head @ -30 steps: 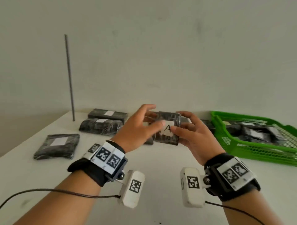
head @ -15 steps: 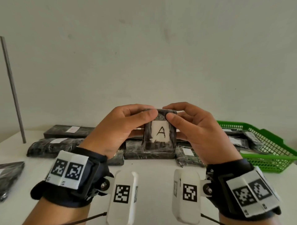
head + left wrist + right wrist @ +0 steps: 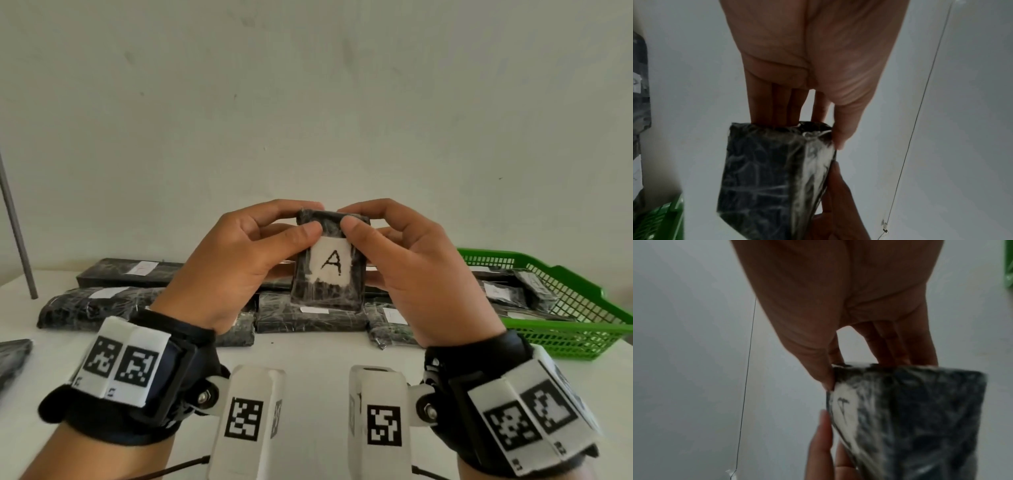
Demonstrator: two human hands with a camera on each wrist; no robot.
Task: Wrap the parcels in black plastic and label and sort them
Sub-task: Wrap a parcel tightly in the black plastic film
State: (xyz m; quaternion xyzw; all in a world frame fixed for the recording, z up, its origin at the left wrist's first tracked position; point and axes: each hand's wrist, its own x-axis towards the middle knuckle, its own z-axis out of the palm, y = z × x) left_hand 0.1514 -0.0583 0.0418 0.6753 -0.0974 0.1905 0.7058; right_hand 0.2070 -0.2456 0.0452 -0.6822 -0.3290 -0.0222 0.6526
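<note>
Left hand [image 3: 239, 260]: pinched the parcel's left top corner, as half a second before
Right hand [image 3: 407, 263]: gripped its right top corner
Parcel [image 3: 327, 274]: upright, "A" label facing, raised higher above the table's wrapped parcels [image 3: 301, 315]
Green basket [image 3: 561, 325]: right of parcel, farther back

The held parcel [image 3: 327, 270] is black with whitish crinkle lines, and its label [image 3: 330, 266] is white with a black letter A. The parcels [image 3: 305, 313] lying behind are the same black with white labels, on a white worktop [image 3: 308, 353]. The basket [image 3: 561, 329] is bright green mesh, and the wrist bands [image 3: 123, 366] carry black-and-white square codes.
</note>
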